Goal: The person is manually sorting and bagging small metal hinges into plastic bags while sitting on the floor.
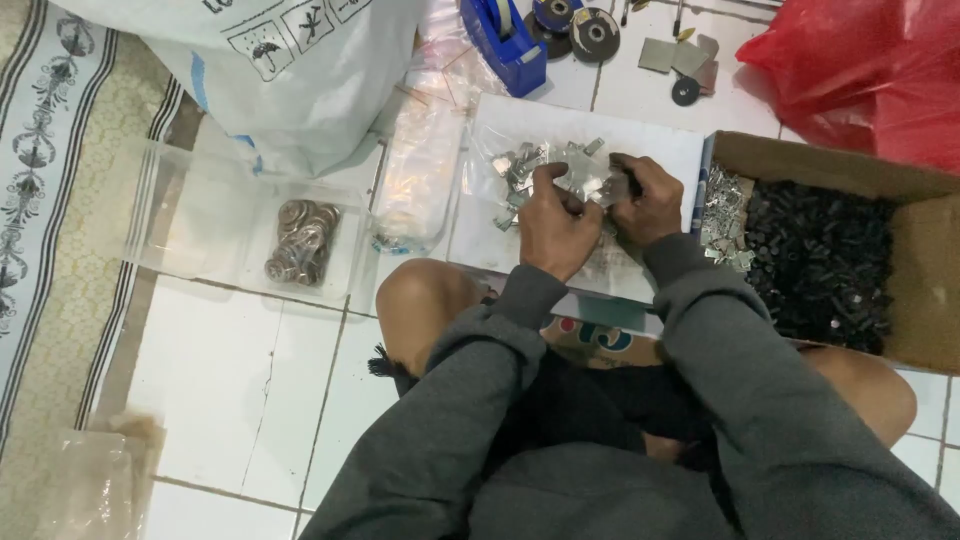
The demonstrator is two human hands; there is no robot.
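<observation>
Here the fingers of the left hand (556,222) and the right hand (645,200) curl in narrow and meet over a small bright metal bracket (592,181), which seems pinched between both thumbs and forefingers; what else they grip is hidden, so I cannot tell whether a second part sits under it. Holding it with both hands, just above the board, looks like a way to steady a piece too small for one hand. The bracket sits at the near edge of a loose heap of brackets (522,168), kept within reach on a white board (660,140) laid across the person's lap and the floor, a flat place where small pieces will not scatter.

Just right of the hands, a cardboard box (935,260) holds black screws (820,265), with more silvery bits (726,215) piled at its left end, touching the board's edge. To the left, on the white tiled floor (230,380), a clear plastic tray (190,220) carries a mound of round washers (302,240), and an empty clear bag (418,170) lies between tray and board. Farther off are a blue tape dispenser (505,40), dark grinding discs (592,30), a big white sack (300,70) and a red plastic bag (870,70). The grey sleeves (720,350) and bare knees crowd the near side; nothing blocks the hands.
</observation>
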